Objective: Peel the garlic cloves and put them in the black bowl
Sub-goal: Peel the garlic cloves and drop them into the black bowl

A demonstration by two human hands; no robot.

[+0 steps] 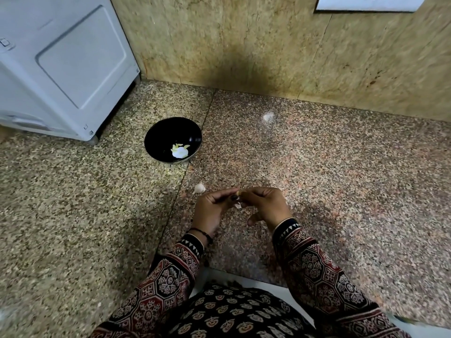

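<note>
Both hands meet over the speckled granite counter (317,167) near its front edge. My left hand (212,211) and my right hand (267,206) pinch one small garlic clove (239,192) between their fingertips; most of the clove is hidden. A scrap of white skin (238,205) hangs just below the fingers. A piece of garlic in its skin (199,188) lies on the counter just left of my hands. The black bowl (158,140) stands farther back and to the left, holding a few pale peeled cloves (180,150).
A grey appliance (61,67) stands at the back left, close to the bowl. A yellowish stone wall (244,45) closes the back. A white skin flake (268,117) lies at the far middle of the counter. The counter's front edge runs near my body.
</note>
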